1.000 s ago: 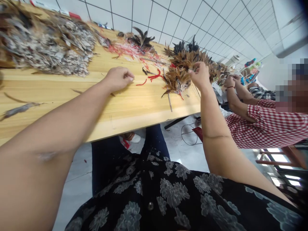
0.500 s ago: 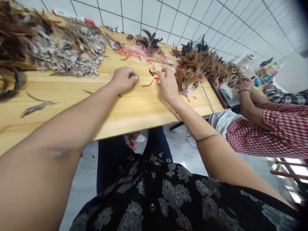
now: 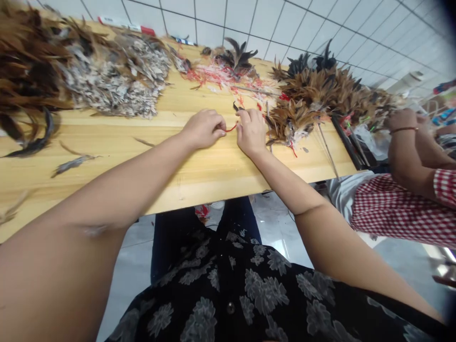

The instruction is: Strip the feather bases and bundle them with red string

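We find a short red string (image 3: 231, 128) in the gap between the two hands, just above the bench (image 3: 213, 178). The left hand (image 3: 205, 129) has its grip pinched on one end, thumb against curled fingers. The right hand (image 3: 252, 132) is at the other end, knuckles upward and fingers bent; we cannot determine whether its grip is clenched on the string or merely beside it.

Just to the right of that hand we note a bundle of brown feathers (image 3: 294, 116), with a red strand at its lower end. Behind it we record a longer row of brown feathers (image 3: 317, 83), black ones standing at its back. Beyond the hands lie tangled red and white shreds (image 3: 213, 75), a dark feather tuft (image 3: 240, 54) rising behind them.

On the left side of the bench we observe a heap of feathers (image 3: 117, 73), its quill ends pale and grey, and nearer us a loose grey feather (image 3: 73, 164). A white marker with a red cap (image 3: 126, 25) lies along the tiled wall (image 3: 242, 19).

To the right, a thin stick (image 3: 328, 149) reaches the front edge. Past it we see a co-worker in a red-and-white checked garment (image 3: 399, 206), wearing a bracelet (image 3: 404, 129).
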### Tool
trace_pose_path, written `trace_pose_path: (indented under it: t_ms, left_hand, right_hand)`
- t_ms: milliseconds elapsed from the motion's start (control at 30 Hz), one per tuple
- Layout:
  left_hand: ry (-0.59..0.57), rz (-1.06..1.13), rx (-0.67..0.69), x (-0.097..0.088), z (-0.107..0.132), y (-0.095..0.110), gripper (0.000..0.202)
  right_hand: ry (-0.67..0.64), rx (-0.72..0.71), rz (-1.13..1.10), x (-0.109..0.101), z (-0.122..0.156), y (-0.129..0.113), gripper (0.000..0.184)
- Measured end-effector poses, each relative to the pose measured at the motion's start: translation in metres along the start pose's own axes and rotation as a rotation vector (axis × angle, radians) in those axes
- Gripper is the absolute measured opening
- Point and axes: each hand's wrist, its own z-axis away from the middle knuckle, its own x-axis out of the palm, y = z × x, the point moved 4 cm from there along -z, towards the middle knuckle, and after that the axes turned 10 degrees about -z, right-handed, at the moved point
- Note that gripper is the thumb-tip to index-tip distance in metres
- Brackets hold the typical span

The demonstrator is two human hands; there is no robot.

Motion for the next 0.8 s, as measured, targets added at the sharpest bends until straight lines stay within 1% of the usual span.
trace_pose_path:
  t_ms: [100, 200, 267, 333, 400, 467, 500, 533, 600, 633, 700, 767, 800]
  left_hand:
    - [0.005, -0.034, -0.009, 0.003, -0.001, 0.008, 0.022]
    - [0.021, -0.043, -0.017, 0.005, -0.001, 0.014, 0.022]
    - [0.047, -0.044, -0.035, 0.005, -0.001, 0.012, 0.019]
    - [0.105, -0.034, -0.062, 0.001, -0.002, 0.003, 0.018]
    - [0.197, -0.023, -0.106, -0.012, -0.003, -0.016, 0.018]
    - [0.305, -0.031, -0.197, -0.035, -0.003, -0.044, 0.018]
    - [0.358, -0.042, -0.263, -0.050, 0.000, -0.061, 0.017]
    - [0.406, -0.058, -0.360, -0.065, 0.004, -0.080, 0.015]
    - [0.467, -0.080, -0.563, -0.092, 0.018, -0.116, 0.018]
    - [0.476, -0.087, -0.640, -0.103, 0.026, -0.131, 0.017]
    - [0.468, -0.099, -0.746, -0.116, 0.041, -0.155, 0.007]
    - [0.466, -0.111, -0.784, -0.118, 0.053, -0.167, 0.016]
    - [0.468, -0.130, -0.789, -0.118, 0.057, -0.168, 0.016]
  right_hand:
    - [0.015, -0.050, 0.008, -0.008, 0.004, -0.007, 0.054]
    - [-0.009, -0.063, -0.015, -0.013, 0.004, -0.008, 0.053]
    - [-0.051, -0.040, -0.009, -0.016, 0.004, -0.009, 0.051]
    - [-0.080, -0.014, 0.013, -0.021, 0.003, -0.012, 0.049]
    - [-0.087, -0.008, 0.017, -0.028, 0.003, -0.017, 0.047]
    - [-0.072, -0.033, -0.015, -0.036, 0.000, -0.027, 0.045]
    - [-0.057, -0.056, -0.041, -0.040, -0.003, -0.033, 0.043]
    - [-0.041, -0.081, -0.070, -0.045, -0.007, -0.040, 0.042]
    - [-0.014, -0.128, -0.129, -0.056, -0.016, -0.056, 0.039]
    - [-0.011, -0.147, -0.158, -0.061, -0.022, -0.066, 0.039]
    - [-0.018, -0.176, -0.216, -0.067, -0.032, -0.086, 0.044]
    - [-0.055, -0.201, -0.265, -0.065, -0.042, -0.105, 0.048]
    - [-0.083, -0.205, -0.277, -0.060, -0.045, -0.113, 0.049]
